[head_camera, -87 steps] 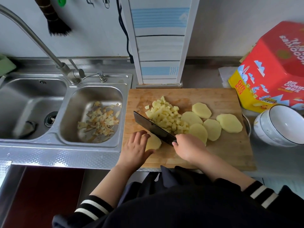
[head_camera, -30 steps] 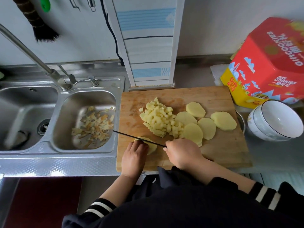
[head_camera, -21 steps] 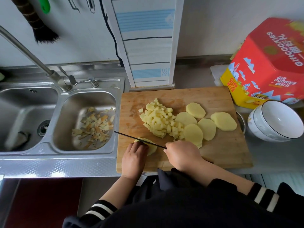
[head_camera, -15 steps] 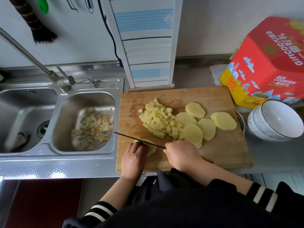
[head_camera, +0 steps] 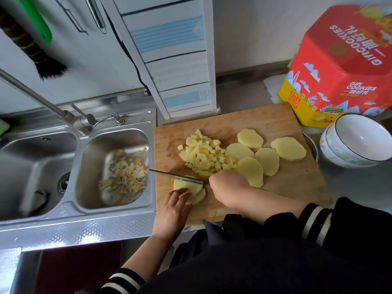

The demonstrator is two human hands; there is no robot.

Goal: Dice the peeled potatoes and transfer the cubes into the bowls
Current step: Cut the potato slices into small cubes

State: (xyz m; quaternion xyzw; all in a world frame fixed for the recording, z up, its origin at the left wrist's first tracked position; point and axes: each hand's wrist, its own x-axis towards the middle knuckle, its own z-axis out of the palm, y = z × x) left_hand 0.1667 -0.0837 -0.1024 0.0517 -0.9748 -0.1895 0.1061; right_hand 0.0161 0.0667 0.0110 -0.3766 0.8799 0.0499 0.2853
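I'm seeing left hand [head_camera: 172, 211] slid back off slices [head_camera: 189, 188]; right hand [head_camera: 228, 187] clamping knife [head_camera: 176, 176]. Five whole slices [head_camera: 267, 161], one bowl stack [head_camera: 356, 141].

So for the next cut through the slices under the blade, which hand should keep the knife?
The right hand: it grips the knife by the handle, blade across the stacked potato slices. The left hand rests its fingertips on those slices, steadying them.

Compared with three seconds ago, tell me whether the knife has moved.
Yes. The knife has shifted left and toward the person: its tip, earlier inside the cutting board's left edge, now reaches past it toward the sink.
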